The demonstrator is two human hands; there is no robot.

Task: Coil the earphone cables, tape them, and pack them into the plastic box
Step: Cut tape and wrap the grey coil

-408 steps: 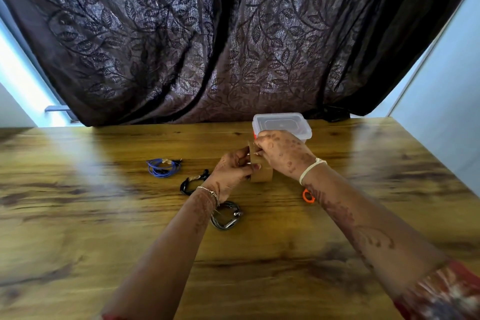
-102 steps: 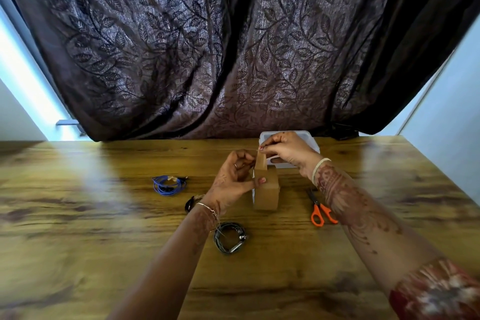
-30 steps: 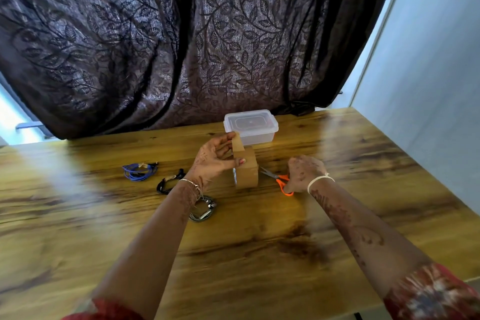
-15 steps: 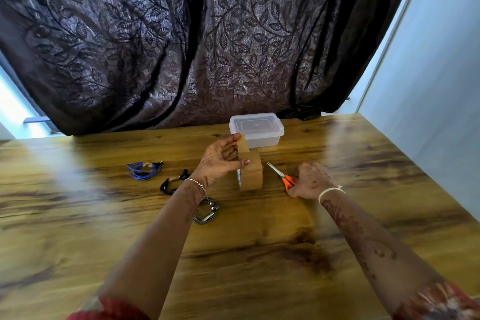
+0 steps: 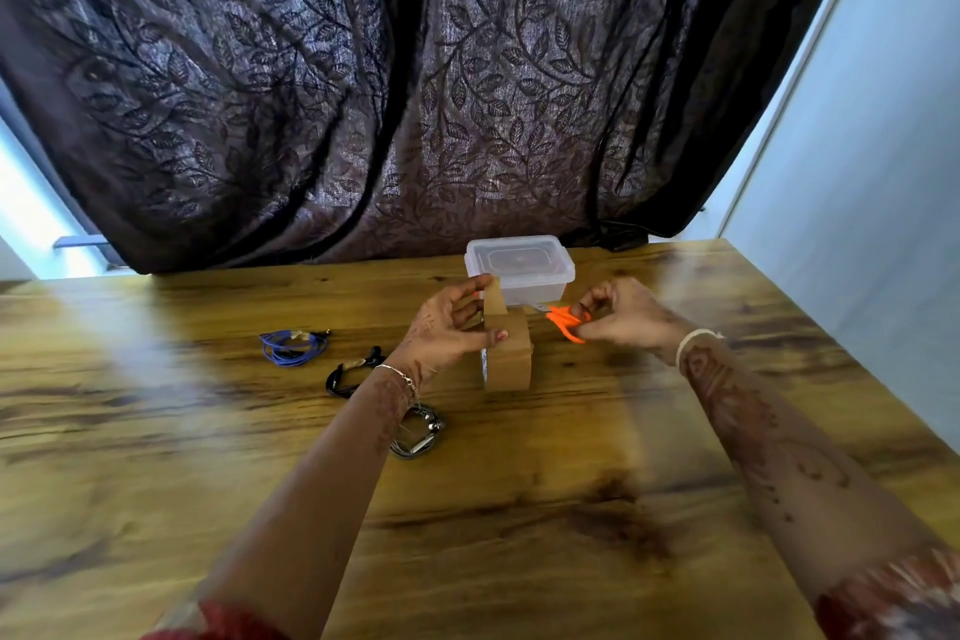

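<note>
Brown roll of packing tape (image 5: 511, 364) on edge on the glossy wooden table (image 5: 519, 535) — gripped by the left hand (image 5: 441, 333), thumb across its face, fingers pinching the raised tape strip (image 5: 493, 299); right hand (image 5: 623, 314) curled round the orange-handled scissors (image 5: 566, 325), just beside the roll; clear lidded plastic box (image 5: 519, 268) close behind, lid on; left of the roll, apart from one another — blue coiled earphone cable (image 5: 291, 347), black coiled cable (image 5: 353, 372), grey coiled cable (image 5: 418, 434) partly under the left forearm; dark leaf-patterned curtain (image 5: 415, 94) behind.
</note>
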